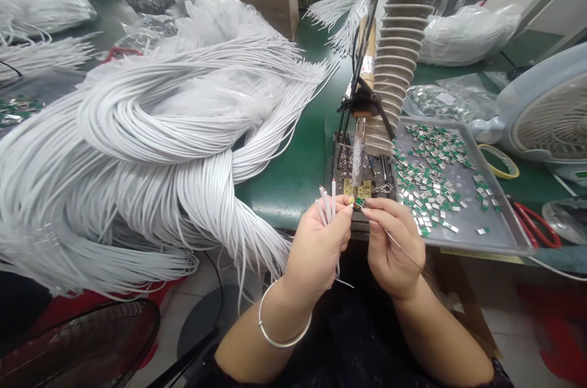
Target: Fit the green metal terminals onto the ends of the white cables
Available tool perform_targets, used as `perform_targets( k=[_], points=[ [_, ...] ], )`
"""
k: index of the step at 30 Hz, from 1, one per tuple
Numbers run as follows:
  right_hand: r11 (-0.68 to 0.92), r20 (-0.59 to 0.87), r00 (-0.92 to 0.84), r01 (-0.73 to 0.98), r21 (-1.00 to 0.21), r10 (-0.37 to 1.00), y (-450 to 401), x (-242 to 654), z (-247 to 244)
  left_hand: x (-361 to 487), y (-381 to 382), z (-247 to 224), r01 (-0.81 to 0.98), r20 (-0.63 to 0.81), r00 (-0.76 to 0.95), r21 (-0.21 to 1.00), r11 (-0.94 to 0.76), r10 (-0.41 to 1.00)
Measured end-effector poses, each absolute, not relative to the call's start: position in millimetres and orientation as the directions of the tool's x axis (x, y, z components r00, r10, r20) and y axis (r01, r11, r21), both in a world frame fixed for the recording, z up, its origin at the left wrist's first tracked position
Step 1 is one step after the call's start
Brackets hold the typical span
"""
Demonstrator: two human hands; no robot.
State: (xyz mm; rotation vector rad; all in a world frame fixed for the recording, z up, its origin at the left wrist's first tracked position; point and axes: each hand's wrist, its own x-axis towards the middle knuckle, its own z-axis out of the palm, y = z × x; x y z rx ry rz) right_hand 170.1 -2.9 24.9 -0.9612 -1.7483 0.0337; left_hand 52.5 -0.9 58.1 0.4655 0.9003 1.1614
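- The left hand (321, 247) reaches up and inward from the lower edge, its back mostly toward the camera, the wrist circled by a silver bracelet (282, 345).
- Its fingers are curled and clamped on a few white cables (333, 198), whose cut ends stand up above the fist; the lower lengths emerge beneath it.
- The left thumb and forefinger point toward the right hand, their tips close together beside a small yellow piece (351, 200); whether they grip it I cannot tell.
- The right hand (397, 247) comes in from the other side, forearm slanting up and inward, fingers bent.
- Its thumb and forefinger are pinched on a thin wire (403, 250) that slants down across the palm side; the wire's upper end reaches the gap between the two hands.
- A small green board (361, 201) sits in that gap, just beyond the right fingertips.
- Directly above the fingertips, a soldering iron (358, 156) hangs tip down, with a ribbed hose (406, 40) behind it.
- Right of the right fingers, a grey tray (502, 234) bears many small green-and-silver boards (426, 192).
- Left of the left fingers, a large heap of white cable (151, 131) covers much of the green desk (284, 186).
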Motion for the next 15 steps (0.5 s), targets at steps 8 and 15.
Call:
perform_targets(
  k=[8, 15],
  points=[
    [0.657, 0.761, -0.083, 0.57, -0.493, 0.643, -6.7, 172.0, 20.9, 53.3, -3.7, 50.2, -0.568, -0.379, 0.117, 0.733, 0.375, 0.918],
    [0.636, 0.728, -0.068, 0.545, -0.546, 0.682, -8.6, 174.5, 16.1, 50.2, -4.6, 42.8, -0.48, -0.381, 0.133, 0.783, 0.396, 0.915]
  ],
)
